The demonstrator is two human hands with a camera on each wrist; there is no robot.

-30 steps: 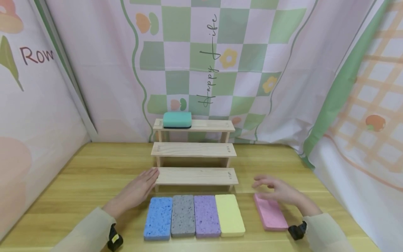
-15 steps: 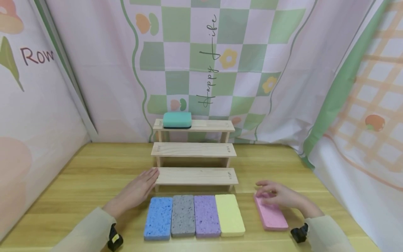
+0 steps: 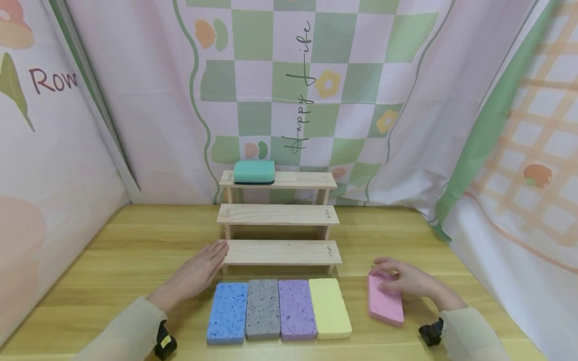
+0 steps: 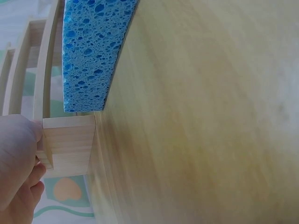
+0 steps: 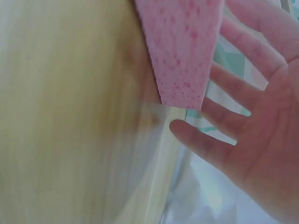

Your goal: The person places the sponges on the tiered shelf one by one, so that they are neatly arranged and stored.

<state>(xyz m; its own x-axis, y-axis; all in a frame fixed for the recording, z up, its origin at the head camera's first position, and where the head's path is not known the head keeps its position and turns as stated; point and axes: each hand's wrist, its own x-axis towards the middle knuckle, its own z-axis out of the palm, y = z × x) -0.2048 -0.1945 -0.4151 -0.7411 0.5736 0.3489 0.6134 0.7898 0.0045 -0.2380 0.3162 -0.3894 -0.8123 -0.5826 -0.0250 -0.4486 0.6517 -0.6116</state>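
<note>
At the lower right of the head view, my right hand [image 3: 408,279] pinches the far end of a pink sponge [image 3: 386,305]. In the right wrist view the speckled pink sponge [image 5: 182,51] overlaps some of the fingertips, and the outer fingers [image 5: 205,144] are spread. My left hand [image 3: 196,271] grips the left end of the lowest board of a three-step wooden stand [image 3: 280,252]. The left wrist view shows fingers curled around that board's end. Side by side before the stand lie blue [image 3: 228,313], grey [image 3: 263,309], purple [image 3: 297,309] and yellow [image 3: 329,308] sponges.
A turquoise block with a dark base [image 3: 254,172] sits at the left of the top step. Patterned curtains [image 3: 298,90] hang behind and on both sides of the wooden table [image 3: 149,235].
My right hand has come down onto the pink sponge and taken hold of its far end. The sponge has turned, its near end swinging left and away. The left hand stays put.
</note>
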